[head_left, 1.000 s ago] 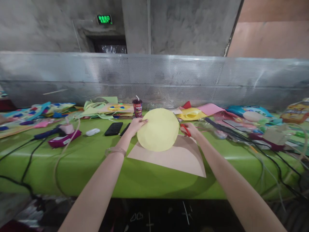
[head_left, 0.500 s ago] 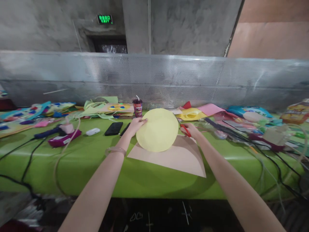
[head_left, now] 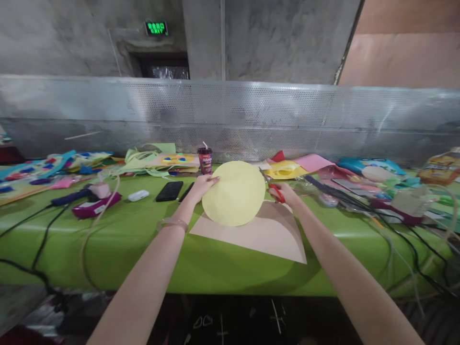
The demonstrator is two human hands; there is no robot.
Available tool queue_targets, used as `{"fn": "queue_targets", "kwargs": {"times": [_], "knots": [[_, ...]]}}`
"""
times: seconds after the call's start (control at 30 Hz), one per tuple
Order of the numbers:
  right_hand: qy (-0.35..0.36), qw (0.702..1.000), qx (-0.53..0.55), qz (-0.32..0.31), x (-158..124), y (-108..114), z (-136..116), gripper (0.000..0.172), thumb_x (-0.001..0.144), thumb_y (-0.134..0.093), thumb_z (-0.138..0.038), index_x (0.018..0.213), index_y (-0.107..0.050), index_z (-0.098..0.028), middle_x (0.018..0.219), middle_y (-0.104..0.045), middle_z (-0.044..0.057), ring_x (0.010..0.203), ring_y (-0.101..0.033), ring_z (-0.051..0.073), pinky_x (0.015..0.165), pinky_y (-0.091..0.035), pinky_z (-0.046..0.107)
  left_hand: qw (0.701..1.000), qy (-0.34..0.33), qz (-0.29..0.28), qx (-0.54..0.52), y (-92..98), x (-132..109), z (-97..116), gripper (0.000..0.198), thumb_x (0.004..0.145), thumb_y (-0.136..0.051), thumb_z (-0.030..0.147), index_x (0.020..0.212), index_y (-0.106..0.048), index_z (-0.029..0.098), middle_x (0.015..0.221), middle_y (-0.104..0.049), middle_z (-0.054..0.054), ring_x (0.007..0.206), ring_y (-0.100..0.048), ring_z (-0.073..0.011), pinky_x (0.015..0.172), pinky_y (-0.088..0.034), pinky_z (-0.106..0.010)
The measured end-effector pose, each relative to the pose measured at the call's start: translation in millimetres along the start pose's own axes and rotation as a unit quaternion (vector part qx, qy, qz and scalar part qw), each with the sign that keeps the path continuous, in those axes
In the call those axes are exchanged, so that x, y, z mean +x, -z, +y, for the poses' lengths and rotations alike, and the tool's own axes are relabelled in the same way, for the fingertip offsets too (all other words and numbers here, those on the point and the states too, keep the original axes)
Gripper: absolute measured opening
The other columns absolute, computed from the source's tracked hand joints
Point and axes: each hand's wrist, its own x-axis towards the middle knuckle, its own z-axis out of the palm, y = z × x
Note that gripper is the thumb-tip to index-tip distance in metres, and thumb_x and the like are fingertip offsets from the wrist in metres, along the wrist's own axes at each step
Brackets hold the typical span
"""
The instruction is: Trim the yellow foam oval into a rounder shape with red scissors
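Note:
A round, pale yellow sheet of paper (head_left: 234, 194) is held up over the table by my left hand (head_left: 204, 186), which pinches its left edge with the thumb in front. My right hand (head_left: 283, 193) is closed on red-handled scissors (head_left: 277, 192). The scissor blades point up and to the left, beside the right edge of the yellow paper. Beneath the yellow paper, a pale pink sheet (head_left: 258, 235) with a curved right side lies on the green tablecloth (head_left: 215, 273).
Behind the paper stands a purple cup (head_left: 205, 161) with a straw. Left of my left hand are a black phone (head_left: 169, 191), a white case (head_left: 138, 195) and a purple glue gun box (head_left: 95, 206). Cables and coloured craft scraps (head_left: 283, 169) lie at both sides.
The scissors have shifted slightly away from the yellow paper's right edge, and their blades now show. The yellow paper has moved very slightly left.

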Motion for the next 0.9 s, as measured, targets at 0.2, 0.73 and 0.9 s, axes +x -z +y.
{"fn": "queue_targets", "kwargs": {"times": [0.2, 0.73, 0.9], "knots": [[-0.021, 0.998, 0.053, -0.023, -3.2, -1.9, -5.5, 0.024, 0.065, -0.054, -0.032, 0.051, -0.040, -0.018, 0.045, -0.039, -0.005, 0.039, -0.039, 0.007, 0.041, -0.039, 0.022, 1.000, -0.001, -0.004, 0.001, 0.5, 1.8, -2.7, 0.040, 0.060, -0.065, 0.044, 0.085, -0.064, 0.013, 0.082, -0.067, -0.010, 0.064, -0.062, -0.0210, 0.057, -0.048, -0.030], [-0.003, 0.998, 0.044, -0.044, -0.4, -1.5, -1.1, 0.026, 0.066, -0.053, -0.032, 0.049, -0.040, -0.018, 0.043, -0.041, -0.004, 0.038, -0.040, 0.008, 0.040, -0.039, 0.023, 1.000, -0.009, 0.008, 0.012, 0.0, 0.0, 0.0, 0.041, 0.060, -0.064, 0.045, 0.084, -0.065, 0.012, 0.082, -0.068, -0.011, 0.064, -0.062, -0.0208, 0.057, -0.048, -0.030], [-0.008, 0.999, 0.039, -0.035, 1.0, -2.3, 0.8, 0.025, 0.066, -0.053, -0.033, 0.051, -0.042, -0.018, 0.043, -0.043, -0.004, 0.037, -0.041, 0.008, 0.040, -0.040, 0.023, 1.000, -0.010, 0.006, 0.012, 0.1, 0.1, -0.5, 0.040, 0.061, -0.064, 0.045, 0.083, -0.065, 0.012, 0.082, -0.067, -0.011, 0.064, -0.062, -0.0214, 0.058, -0.049, -0.031]]}}
